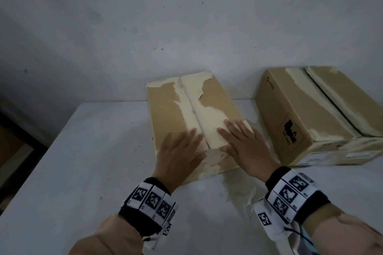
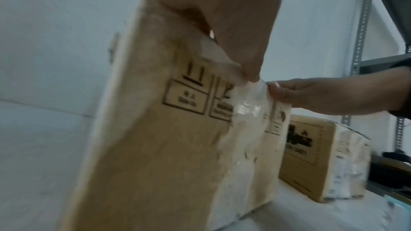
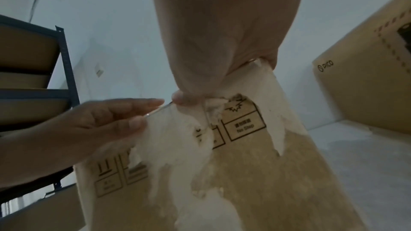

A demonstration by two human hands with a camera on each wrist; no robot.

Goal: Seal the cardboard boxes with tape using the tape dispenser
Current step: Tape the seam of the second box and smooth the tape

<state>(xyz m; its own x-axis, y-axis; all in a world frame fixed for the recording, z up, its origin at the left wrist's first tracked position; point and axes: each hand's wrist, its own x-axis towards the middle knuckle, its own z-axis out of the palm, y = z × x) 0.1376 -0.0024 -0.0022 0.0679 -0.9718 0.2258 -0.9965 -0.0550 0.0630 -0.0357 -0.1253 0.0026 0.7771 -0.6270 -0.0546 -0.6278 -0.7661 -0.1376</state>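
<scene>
A brown cardboard box (image 1: 165,109) lies in the middle of the white table, its top flaps closed along a whitish, torn-looking centre seam (image 1: 192,109). My left hand (image 1: 182,149) lies flat on the left flap at the near end. My right hand (image 1: 240,143) lies flat on the right flap beside it. Both thumbs reach over the near edge onto the front face, where crinkled clear tape (image 2: 246,104) runs down the box (image 2: 155,147). In the right wrist view the left hand (image 3: 100,120) touches that face of the box (image 3: 255,173). No tape dispenser is in view.
A second cardboard box (image 1: 300,105) with a dark open seam stands to the right against the wall. The table (image 1: 83,172) ends at the left, with dark floor beyond. Metal shelving (image 3: 64,59) stands to the left and another rack (image 2: 360,24) to the right.
</scene>
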